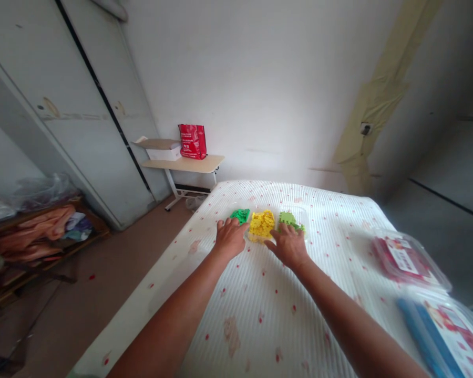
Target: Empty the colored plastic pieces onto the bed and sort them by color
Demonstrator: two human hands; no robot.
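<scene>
Three stacks of foam puzzle pieces lie in a row on the white spotted bed (pixel 260 315): dark green (pixel 241 214) on the left, yellow (pixel 262 223) in the middle, light green (pixel 289 219) on the right. My left hand (pixel 229 237) rests palm down with its fingertips at the dark green stack and the yellow stack's left edge. Fingers spread, my right hand (pixel 288 245) lies flat, touching the light green stack. The yellow stack sits between both hands. A clear plastic lid or tray seems to lie under the pieces.
Two clear boxes lie at the bed's right edge, one with red contents (pixel 405 260), one with blue contents (pixel 445 331). A small side table (pixel 185 164) with a red bag (pixel 192 141) and white box stands by the wall. A wardrobe and a cluttered shelf (pixel 35 236) are at left.
</scene>
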